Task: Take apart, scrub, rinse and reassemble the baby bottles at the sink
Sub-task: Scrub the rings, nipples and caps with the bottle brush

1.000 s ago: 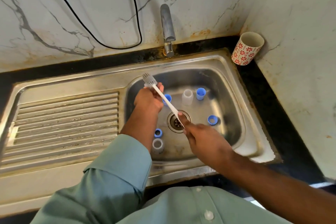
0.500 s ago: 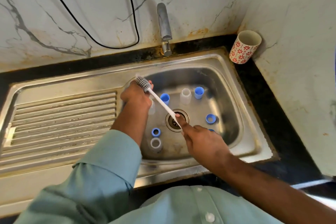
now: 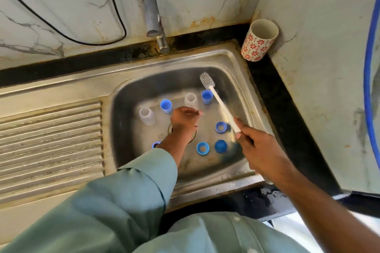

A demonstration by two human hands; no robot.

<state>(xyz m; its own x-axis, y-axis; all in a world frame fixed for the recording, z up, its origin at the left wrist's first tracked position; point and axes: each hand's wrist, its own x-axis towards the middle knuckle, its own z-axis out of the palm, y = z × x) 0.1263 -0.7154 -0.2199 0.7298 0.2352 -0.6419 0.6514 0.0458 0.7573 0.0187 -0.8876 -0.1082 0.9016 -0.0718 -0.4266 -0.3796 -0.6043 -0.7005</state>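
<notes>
Down in the steel sink [image 3: 205, 58], my left hand [image 3: 184, 118] hovers over the drain with loose fingers and holds nothing, just in front of a clear bottle [image 3: 190, 99]. A second clear bottle [image 3: 146, 116] stands upright to its left. My right hand [image 3: 259, 148] grips the white handle of the bottle brush [image 3: 205, 80], whose grey head is raised over the basin's back right. Two blue caps [image 3: 166, 105] [image 3: 206, 96] stand near the bottles. Blue rings [image 3: 221, 127] [image 3: 203, 148] and a blue dome cap [image 3: 221, 146] lie on the basin floor. My left arm partly hides another blue ring [image 3: 155, 144].
The faucet [image 3: 153, 16] hangs over the basin's back edge, with no water seen running. A red-flowered cup [image 3: 260, 40] stands in the back right corner of the black counter. The ribbed drainboard [image 3: 51, 139] lies to the left. A black cable [image 3: 82, 41] and a blue hose [image 3: 368, 68] run along the walls.
My left hand let go of the clear bottle, which now stands at the basin's left, and moved right. My right hand pulled the brush out and swung it right.
</notes>
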